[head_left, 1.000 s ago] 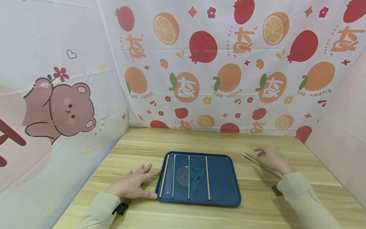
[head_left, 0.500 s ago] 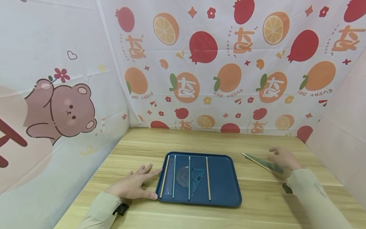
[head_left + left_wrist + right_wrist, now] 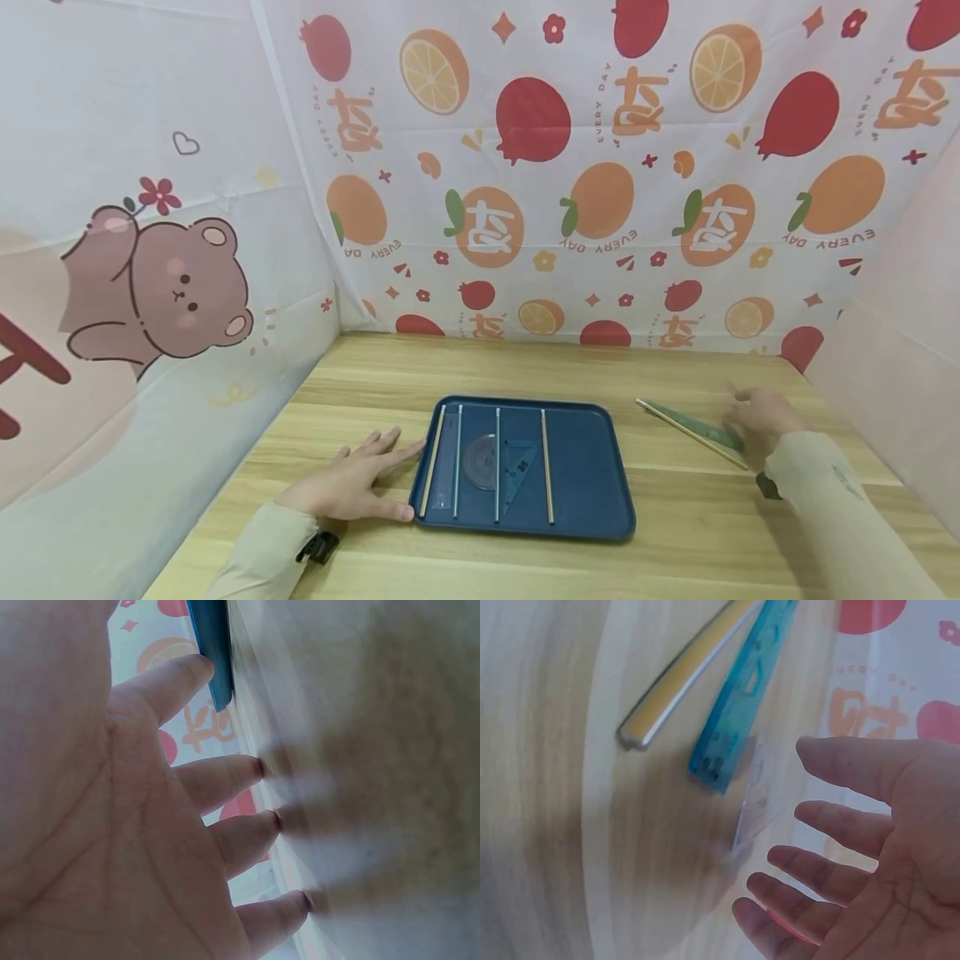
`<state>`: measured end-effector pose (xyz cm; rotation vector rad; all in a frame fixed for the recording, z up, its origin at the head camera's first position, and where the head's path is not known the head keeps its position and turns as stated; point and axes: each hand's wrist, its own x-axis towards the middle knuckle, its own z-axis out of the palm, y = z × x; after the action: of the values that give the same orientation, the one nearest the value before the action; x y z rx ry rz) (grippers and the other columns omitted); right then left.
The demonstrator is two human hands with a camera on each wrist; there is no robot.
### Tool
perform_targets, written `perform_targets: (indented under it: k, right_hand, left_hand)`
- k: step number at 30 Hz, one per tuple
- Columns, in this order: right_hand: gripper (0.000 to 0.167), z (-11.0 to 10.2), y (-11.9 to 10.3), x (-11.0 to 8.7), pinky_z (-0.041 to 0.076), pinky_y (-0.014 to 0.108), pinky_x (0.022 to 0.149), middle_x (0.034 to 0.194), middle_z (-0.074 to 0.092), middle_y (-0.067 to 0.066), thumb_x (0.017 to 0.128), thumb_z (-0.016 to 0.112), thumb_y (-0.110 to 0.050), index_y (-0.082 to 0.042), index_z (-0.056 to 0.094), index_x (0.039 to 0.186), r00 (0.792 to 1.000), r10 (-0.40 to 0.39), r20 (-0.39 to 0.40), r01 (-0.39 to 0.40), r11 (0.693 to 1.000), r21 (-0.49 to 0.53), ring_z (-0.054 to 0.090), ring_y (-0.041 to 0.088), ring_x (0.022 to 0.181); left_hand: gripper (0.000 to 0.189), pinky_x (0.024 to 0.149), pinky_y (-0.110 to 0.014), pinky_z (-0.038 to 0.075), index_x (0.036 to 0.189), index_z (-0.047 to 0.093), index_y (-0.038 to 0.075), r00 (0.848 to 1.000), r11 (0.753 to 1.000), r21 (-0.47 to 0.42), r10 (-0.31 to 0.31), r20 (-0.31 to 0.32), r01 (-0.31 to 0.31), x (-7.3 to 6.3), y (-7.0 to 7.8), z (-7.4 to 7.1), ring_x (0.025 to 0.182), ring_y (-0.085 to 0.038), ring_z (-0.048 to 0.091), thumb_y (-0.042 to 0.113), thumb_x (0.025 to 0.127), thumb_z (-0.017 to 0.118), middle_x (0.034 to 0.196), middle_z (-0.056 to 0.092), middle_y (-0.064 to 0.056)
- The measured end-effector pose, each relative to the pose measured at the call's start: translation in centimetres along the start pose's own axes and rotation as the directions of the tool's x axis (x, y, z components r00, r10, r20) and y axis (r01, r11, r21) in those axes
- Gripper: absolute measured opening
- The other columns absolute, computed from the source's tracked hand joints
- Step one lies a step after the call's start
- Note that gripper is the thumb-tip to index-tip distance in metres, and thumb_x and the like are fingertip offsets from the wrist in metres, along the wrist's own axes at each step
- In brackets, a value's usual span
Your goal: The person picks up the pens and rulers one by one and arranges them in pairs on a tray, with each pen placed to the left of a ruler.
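Observation:
My left hand (image 3: 352, 483) lies spread on the table at the left of a blue tray (image 3: 588, 475); its thumb and index finger touch the rim. My right hand (image 3: 765, 421), blurred in the head view, hovers with loose fingers and holds nothing. Beside it on the table lie a gold pencil (image 3: 693, 435) and a translucent blue-green ruler-like strip (image 3: 739, 705). Nearest the right fingertips is a clear plastic piece (image 3: 756, 799), its kind unclear. Inside the tray are a gold pencil (image 3: 432, 462), two blue-green pencils and another gold pencil (image 3: 547, 467).
Among the tray's pencils lie a clear ruler (image 3: 444, 479), a clear round protractor (image 3: 476, 461) and a blue set square (image 3: 517, 471). A wooden table (image 3: 480, 367) carries everything. Printed cloths (image 3: 637, 275) hang behind it and at the sides.
My right hand has moved rightward, away from the far end of the loose gold pencil, uncovering the blue-green strip. The left hand and the tray's contents stay put.

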<state>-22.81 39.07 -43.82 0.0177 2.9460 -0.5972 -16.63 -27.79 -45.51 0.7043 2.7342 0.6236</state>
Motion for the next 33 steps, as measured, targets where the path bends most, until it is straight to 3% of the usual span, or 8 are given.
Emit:
perform_targets:
  k: [4, 7, 10, 11, 18, 24, 33]
  right_hand:
    - [0.074, 0.2, -0.5, -0.9, 0.048, 0.073, 0.107, 0.146, 0.047, 0.049, 0.100, 0.065, -0.031, 0.026, 0.044, 0.143, 0.997, 0.070, 0.015, -0.071, 0.997, 0.039, 0.048, 0.069, 0.132]
    - [0.053, 0.4, -1.0, -1.7, 0.060, 0.059, 0.089, 0.122, 0.066, 0.041, 0.104, 0.060, -0.029, 0.020, 0.061, 0.125, 0.994, 0.102, 0.028, -0.104, 0.993, 0.056, 0.065, 0.054, 0.107]
    - [0.036, 0.5, -1.0, -1.9, 0.057, 0.044, 0.072, 0.094, 0.072, 0.020, 0.106, 0.058, -0.027, 0.006, 0.072, 0.100, 0.993, 0.112, 0.038, -0.114, 0.992, 0.056, 0.063, 0.031, 0.085]
    - [0.035, 0.5, -1.0, -1.8, 0.055, 0.042, 0.070, 0.088, 0.070, 0.014, 0.106, 0.057, -0.026, 0.002, 0.072, 0.092, 0.992, 0.119, 0.048, -0.122, 0.991, 0.061, 0.062, 0.029, 0.082]
    - [0.032, 0.6, 0.0, -0.9, 0.057, 0.049, 0.077, 0.094, 0.075, 0.022, 0.100, 0.064, -0.023, 0.006, 0.076, 0.094, 0.994, 0.106, 0.009, -0.106, 0.993, 0.045, 0.067, 0.035, 0.089]
    - [0.035, 1.3, 0.2, -0.2, 0.049, 0.034, 0.063, 0.069, 0.063, 0.005, 0.096, 0.073, -0.029, -0.006, 0.069, 0.069, 0.991, 0.118, -0.057, -0.115, 0.992, 0.056, 0.057, 0.024, 0.071]
    - [0.037, 1.7, -0.7, 0.0, 0.046, 0.032, 0.058, 0.063, 0.057, 0.001, 0.094, 0.076, -0.027, -0.008, 0.064, 0.064, 0.989, 0.128, -0.069, -0.121, 0.988, 0.098, 0.053, 0.020, 0.066]
  left_hand:
    - [0.102, 0.114, -0.092, 0.012, 0.167, 0.041, 0.030, 1.000, 1.000, 0.000, 0.004, 0.004, -0.004, 0.1, -0.1, -0.1, 0.160, -0.062, 0.016, 0.071, 0.083, 0.080, 0.174, 0.024, -0.031]
    - [0.102, 0.114, -0.092, 0.012, 0.167, 0.041, 0.030, 1.000, 1.000, 0.001, 0.006, 0.001, -0.006, 0.1, -0.1, 0.0, 0.160, -0.063, 0.016, 0.071, 0.083, 0.080, 0.174, 0.024, -0.031]
    - [0.102, 0.114, -0.092, 0.011, 0.167, 0.041, 0.031, 1.000, 1.000, 0.000, 0.006, 0.000, -0.006, 0.1, -0.1, 0.0, 0.160, -0.062, 0.016, 0.071, 0.083, 0.081, 0.174, 0.024, -0.031]
    - [0.101, 0.114, -0.092, 0.011, 0.167, 0.041, 0.031, 1.000, 1.000, -0.003, 0.006, 0.001, -0.006, 0.0, -0.1, 0.0, 0.160, -0.063, 0.016, 0.070, 0.083, 0.081, 0.174, 0.024, -0.031]
    - [0.100, 0.113, -0.092, 0.012, 0.167, 0.041, 0.030, 1.000, 1.000, -0.009, 0.004, 0.002, -0.004, -0.1, 0.1, 0.0, 0.159, -0.064, 0.016, 0.066, 0.083, 0.083, 0.174, 0.024, -0.032]
    - [0.100, 0.112, -0.093, 0.013, 0.167, 0.041, 0.029, 1.000, 1.000, 0.000, 0.014, -0.004, -0.014, -0.1, 0.2, -0.2, 0.158, -0.065, 0.017, 0.065, 0.084, 0.084, 0.174, 0.024, -0.033]
    - [0.101, 0.112, -0.093, 0.014, 0.167, 0.041, 0.028, 1.000, 1.000, 0.005, 0.021, -0.010, -0.021, -0.1, 0.2, -0.1, 0.158, -0.066, 0.017, 0.064, 0.084, 0.084, 0.173, 0.024, -0.034]
